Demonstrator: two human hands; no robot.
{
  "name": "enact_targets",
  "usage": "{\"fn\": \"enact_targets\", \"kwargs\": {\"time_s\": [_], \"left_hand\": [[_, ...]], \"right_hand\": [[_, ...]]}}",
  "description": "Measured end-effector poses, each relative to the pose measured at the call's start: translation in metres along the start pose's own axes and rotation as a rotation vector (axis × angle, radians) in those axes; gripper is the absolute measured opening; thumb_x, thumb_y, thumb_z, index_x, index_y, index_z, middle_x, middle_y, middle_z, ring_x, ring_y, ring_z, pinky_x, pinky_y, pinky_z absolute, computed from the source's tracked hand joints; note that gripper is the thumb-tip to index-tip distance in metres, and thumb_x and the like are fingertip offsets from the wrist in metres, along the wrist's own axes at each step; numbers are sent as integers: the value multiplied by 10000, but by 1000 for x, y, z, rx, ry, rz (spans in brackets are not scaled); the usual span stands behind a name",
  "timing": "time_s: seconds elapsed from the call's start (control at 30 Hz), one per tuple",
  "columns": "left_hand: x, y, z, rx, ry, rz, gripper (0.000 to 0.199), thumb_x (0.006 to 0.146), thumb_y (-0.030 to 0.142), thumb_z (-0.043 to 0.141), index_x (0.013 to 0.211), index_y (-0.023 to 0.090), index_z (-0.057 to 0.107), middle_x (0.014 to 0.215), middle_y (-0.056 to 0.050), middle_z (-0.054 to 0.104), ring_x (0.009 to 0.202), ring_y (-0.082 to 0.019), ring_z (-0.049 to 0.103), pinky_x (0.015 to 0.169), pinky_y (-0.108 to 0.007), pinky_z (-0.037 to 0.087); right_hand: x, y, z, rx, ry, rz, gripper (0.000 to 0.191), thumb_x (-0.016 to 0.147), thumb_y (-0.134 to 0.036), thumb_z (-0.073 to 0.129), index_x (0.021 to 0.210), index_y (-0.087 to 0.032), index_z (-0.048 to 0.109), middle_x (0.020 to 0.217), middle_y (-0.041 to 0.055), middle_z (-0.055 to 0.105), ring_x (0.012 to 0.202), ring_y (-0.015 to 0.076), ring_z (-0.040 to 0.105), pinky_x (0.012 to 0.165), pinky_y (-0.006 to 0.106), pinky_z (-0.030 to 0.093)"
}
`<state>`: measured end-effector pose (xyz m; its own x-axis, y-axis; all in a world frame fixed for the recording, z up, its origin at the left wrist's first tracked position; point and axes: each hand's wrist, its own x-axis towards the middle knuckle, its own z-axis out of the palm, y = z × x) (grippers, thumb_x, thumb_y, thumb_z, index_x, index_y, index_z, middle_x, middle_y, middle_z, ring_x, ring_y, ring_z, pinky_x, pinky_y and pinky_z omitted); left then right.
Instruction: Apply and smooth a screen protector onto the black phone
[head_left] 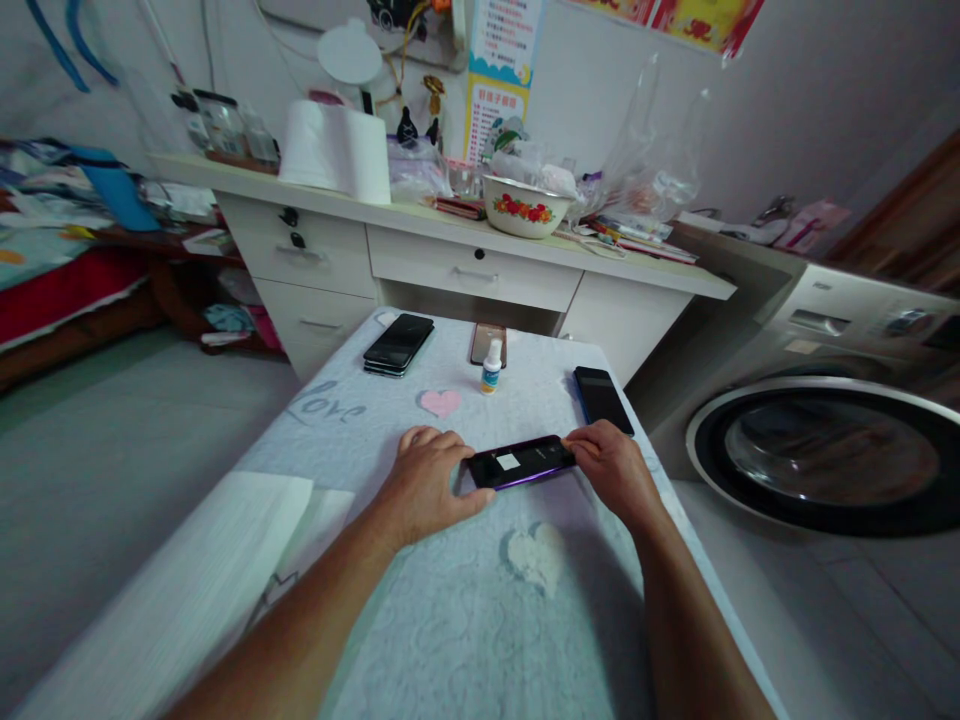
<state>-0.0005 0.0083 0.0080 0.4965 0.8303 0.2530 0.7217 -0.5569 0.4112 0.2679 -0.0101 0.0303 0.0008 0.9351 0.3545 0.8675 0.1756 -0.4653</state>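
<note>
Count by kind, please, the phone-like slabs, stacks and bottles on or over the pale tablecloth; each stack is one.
Single slabs: 3 (purple-edged black phone, black-faced phone, bronze rectangular slab)
Stack of dark rectangular phones: 1
Small white blue-labelled bottle: 1
Total: 5

On the bench (pixel 450 620) we had a phone (pixel 536 460) between our left hand (pixel 430 482) and right hand (pixel 613 468), a bottle (pixel 491 372) behind it, stacked phones (pixel 399 342) back left, another phone (pixel 602 400) near the right edge
</note>
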Motion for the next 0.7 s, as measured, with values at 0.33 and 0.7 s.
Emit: {"fn": "enact_targets", "kwargs": {"time_s": [0.33, 0.7], "left_hand": [[1, 4, -4, -55, 5, -33, 383, 864, 529, 464, 904, 228, 697, 906, -36, 675, 908, -223, 552, 901, -410, 309], [1, 3, -4, -103, -22, -86, 420, 916, 512, 373, 881, 236, 687, 896, -23, 671, 910, -209, 562, 857, -373, 328]], "right_hand": [[-1, -7, -6, 18, 127, -37, 202, 863, -256, 535, 887, -172, 717, 809, 38, 602, 737, 152, 601, 701, 265, 457], [-3, -16, 6, 32, 211, -52, 202, 884, -257, 531, 936, -181, 710, 839, 42, 587, 758, 156, 599, 720, 269, 474]]}}
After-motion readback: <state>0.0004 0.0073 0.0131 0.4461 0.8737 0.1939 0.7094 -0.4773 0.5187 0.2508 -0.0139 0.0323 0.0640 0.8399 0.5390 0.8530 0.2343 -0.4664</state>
